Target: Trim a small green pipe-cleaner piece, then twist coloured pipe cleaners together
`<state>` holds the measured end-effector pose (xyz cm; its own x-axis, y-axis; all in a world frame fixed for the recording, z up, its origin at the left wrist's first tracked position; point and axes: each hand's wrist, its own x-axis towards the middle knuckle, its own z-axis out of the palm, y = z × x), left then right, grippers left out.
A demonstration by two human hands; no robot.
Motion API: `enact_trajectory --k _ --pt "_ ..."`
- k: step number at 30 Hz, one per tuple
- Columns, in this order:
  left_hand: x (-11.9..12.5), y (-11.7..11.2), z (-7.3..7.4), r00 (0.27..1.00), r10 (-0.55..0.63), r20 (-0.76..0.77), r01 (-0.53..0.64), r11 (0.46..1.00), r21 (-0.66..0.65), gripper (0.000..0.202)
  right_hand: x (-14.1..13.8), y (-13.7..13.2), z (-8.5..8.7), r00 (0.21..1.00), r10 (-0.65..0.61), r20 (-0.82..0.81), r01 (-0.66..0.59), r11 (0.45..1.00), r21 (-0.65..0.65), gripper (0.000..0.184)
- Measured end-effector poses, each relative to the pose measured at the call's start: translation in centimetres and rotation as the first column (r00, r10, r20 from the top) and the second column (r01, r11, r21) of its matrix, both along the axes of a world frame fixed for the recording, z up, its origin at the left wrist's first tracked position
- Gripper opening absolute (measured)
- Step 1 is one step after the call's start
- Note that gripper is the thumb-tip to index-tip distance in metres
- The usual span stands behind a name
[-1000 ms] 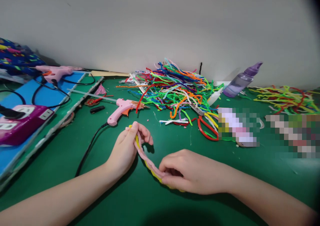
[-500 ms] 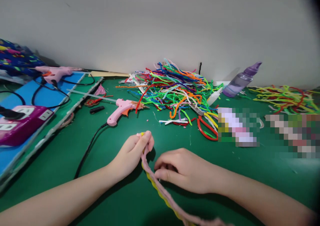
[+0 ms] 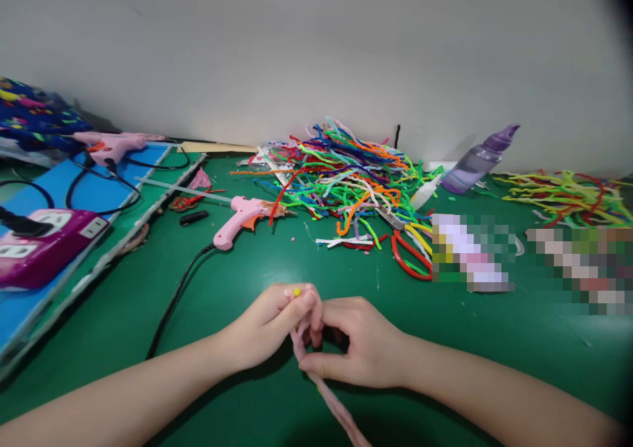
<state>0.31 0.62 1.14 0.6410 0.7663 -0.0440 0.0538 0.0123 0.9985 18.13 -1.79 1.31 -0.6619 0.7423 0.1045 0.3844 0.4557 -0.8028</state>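
My left hand (image 3: pixel 270 322) and my right hand (image 3: pixel 353 345) meet low in the middle of the green table (image 3: pixel 237 262). Both pinch a twisted pink and yellow pipe cleaner strand (image 3: pixel 331 401). The left fingers are closed on its top end, where a yellow tip shows. The right fingers are curled round the strand just below, touching the left fingertips. The rest of the strand trails down toward the bottom edge of the view.
A pink glue gun (image 3: pixel 242 219) with a black cord lies behind my hands. A heap of coloured pipe cleaners (image 3: pixel 346 177), red scissors (image 3: pixel 408 256) and a purple bottle (image 3: pixel 477 160) lie further back. At left are a blue board (image 3: pixel 30 295), a purple power strip (image 3: pixel 39 242) and a second glue gun (image 3: pixel 111 145).
My hands have come together: the left moved right and down, the right slid up the strand to the left fingertips. The strand now hangs toward me.
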Motion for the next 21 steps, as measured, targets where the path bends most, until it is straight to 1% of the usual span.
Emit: enact_trajectory --k 2,4,5,6,7,9,13,19,21 --pt "0.1 0.3 0.0 0.998 0.069 -0.003 -0.069 0.995 -0.076 0.044 0.0 0.0 0.0 0.999 0.01 -0.04 -0.009 1.0 0.022 0.02" --pt "0.3 0.5 0.0 0.992 0.121 -0.023 -0.123 0.987 -0.108 0.044 0.0 0.0 0.2 0.994 0.062 -0.087 -0.06 0.998 0.036 0.014" --pt "0.3 0.6 -0.1 0.99 0.135 -0.03 -0.137 0.984 -0.109 0.045 0.0 0.0 0.3 0.991 0.087 -0.105 -0.083 0.996 0.04 0.016" --pt "0.3 0.7 -0.1 0.99 0.141 -0.034 -0.143 0.984 -0.108 0.045 0.0 0.0 0.4 0.988 0.103 -0.116 -0.1 0.994 0.039 0.022" --pt "0.3 0.7 -0.1 0.989 0.142 -0.033 -0.144 0.984 -0.109 0.045 -0.1 0.1 0.5 0.986 0.111 -0.122 -0.107 0.994 0.035 0.028" --pt "0.3 0.7 -0.2 0.991 0.133 -0.026 -0.135 0.984 -0.119 0.045 -0.1 0.1 0.7 0.986 0.106 -0.132 -0.103 0.994 0.023 0.033" --pt "0.2 0.6 -0.5 0.993 0.114 -0.024 -0.117 0.985 -0.128 0.046 -0.1 0.2 0.8 0.981 0.108 -0.162 -0.112 0.994 -0.016 0.034" --pt "0.0 0.8 -1.0 0.996 0.086 0.027 -0.083 0.993 -0.078 0.045 -0.2 0.2 0.8 0.977 0.101 -0.19 -0.114 0.992 -0.055 0.036" --pt "0.1 0.8 -1.0 0.996 0.081 0.032 -0.078 0.993 -0.087 0.043 -0.2 0.3 0.9 0.977 0.097 -0.19 -0.112 0.991 -0.072 0.035"
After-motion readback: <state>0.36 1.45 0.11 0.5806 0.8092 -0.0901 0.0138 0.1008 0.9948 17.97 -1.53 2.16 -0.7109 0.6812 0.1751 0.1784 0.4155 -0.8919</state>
